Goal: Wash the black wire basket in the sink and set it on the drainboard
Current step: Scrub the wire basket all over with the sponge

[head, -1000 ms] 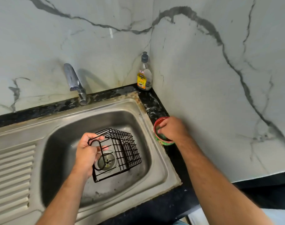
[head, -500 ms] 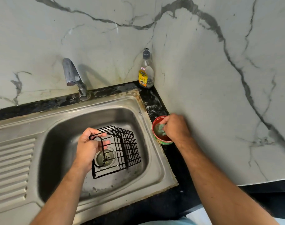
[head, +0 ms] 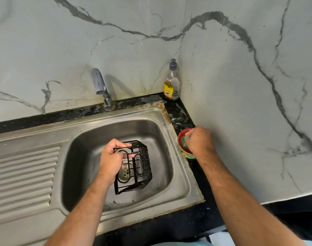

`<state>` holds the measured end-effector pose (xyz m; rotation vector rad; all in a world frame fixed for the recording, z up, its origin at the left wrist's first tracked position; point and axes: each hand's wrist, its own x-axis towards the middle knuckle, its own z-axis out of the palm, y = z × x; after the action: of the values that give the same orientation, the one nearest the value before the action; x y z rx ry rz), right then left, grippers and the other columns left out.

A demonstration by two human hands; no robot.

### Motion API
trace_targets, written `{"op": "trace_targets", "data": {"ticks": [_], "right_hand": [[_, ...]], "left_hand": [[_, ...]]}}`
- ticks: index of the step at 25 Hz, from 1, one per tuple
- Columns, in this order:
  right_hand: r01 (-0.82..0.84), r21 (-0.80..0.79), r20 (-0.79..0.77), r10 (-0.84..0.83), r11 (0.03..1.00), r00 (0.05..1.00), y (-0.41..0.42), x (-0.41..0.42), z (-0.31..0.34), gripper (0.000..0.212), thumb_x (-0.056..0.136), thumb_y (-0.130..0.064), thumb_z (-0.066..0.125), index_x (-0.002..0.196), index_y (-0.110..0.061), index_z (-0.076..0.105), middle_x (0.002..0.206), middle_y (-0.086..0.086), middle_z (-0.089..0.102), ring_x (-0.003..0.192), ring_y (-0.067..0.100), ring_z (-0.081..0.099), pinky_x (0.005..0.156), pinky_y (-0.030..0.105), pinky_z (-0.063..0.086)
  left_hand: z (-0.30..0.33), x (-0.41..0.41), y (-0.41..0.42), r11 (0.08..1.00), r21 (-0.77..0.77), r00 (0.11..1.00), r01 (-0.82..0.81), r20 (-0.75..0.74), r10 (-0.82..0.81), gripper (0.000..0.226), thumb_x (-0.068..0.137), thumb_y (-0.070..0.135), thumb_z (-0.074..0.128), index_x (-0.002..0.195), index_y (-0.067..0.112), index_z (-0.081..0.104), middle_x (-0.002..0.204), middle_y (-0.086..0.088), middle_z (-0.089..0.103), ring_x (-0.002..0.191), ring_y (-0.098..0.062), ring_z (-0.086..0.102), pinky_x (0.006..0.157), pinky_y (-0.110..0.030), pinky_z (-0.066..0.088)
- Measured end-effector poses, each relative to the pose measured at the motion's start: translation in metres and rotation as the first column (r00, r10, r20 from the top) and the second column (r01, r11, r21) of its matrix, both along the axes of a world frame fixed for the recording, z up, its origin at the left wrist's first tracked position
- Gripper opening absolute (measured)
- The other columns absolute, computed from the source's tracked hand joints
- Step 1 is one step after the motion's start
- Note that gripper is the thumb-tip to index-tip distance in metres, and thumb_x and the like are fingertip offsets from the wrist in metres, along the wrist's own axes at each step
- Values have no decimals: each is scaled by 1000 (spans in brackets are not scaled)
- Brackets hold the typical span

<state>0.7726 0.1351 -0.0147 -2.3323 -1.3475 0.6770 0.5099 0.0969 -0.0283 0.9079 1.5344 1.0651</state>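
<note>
Fingers of my left hand (head: pixel 111 160) curl round the black wire basket (head: pixel 135 167), tilted over the sink (head: pixel 91 197) drain; my right hand (head: pixel 198 142), pinching a scrubber in the red bowl (head: pixel 182 150), lies right of it.

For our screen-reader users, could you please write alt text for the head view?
A left hand holds a black wire basket over the sink drain while the right hand pinches a green scrubber in a small red-rimmed tub.
</note>
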Motion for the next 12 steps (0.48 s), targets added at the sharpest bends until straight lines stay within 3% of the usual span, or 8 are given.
{"op": "trace_targets", "data": {"ticks": [4,5,7,10,12], "right_hand": [[122,-50,-154,-129,991,980,-7,-5,6,53,70,-42,83,110,-11,67,113,4,67,103,27,65,82,36,54],[148,-18,-199,-149,989,969,-10,-7,10,49,70,-44,84,107,-16,71,110,2,68,99,25,66,79,34,53],[174,93,-252,-146,980,957,-15,-12,20,10,78,-36,79,87,-32,77,95,-9,72,88,14,67,81,33,54],[69,250,-289,7,966,957,-19,-37,31,25,80,-20,75,62,-36,70,70,-24,67,75,-4,65,82,24,52],[-42,284,-355,146,958,924,-23,-68,35,15,78,-18,80,79,-33,76,81,-18,73,79,-2,68,87,22,54]], "left_hand": [[8,-8,-11,1000,7,1000,2,-21,-1,34,83,-28,34,84,0,54,109,-11,72,73,-38,71,34,-11,33],[7,-10,-13,1000,9,1000,-3,-25,3,33,83,-27,35,83,-1,54,109,-11,72,73,-39,72,34,-12,32],[2,-16,-14,1000,7,999,-1,-40,1,35,82,-24,35,75,5,53,110,-7,74,72,-35,75,34,-17,23],[-3,-22,-17,1000,0,999,24,-32,-24,40,80,-24,33,73,12,49,111,-5,75,71,-32,77,36,-18,15],[-4,-26,-21,998,14,998,57,-18,-57,42,80,-25,32,80,14,48,113,-10,74,74,-36,76,36,-18,16]]}}
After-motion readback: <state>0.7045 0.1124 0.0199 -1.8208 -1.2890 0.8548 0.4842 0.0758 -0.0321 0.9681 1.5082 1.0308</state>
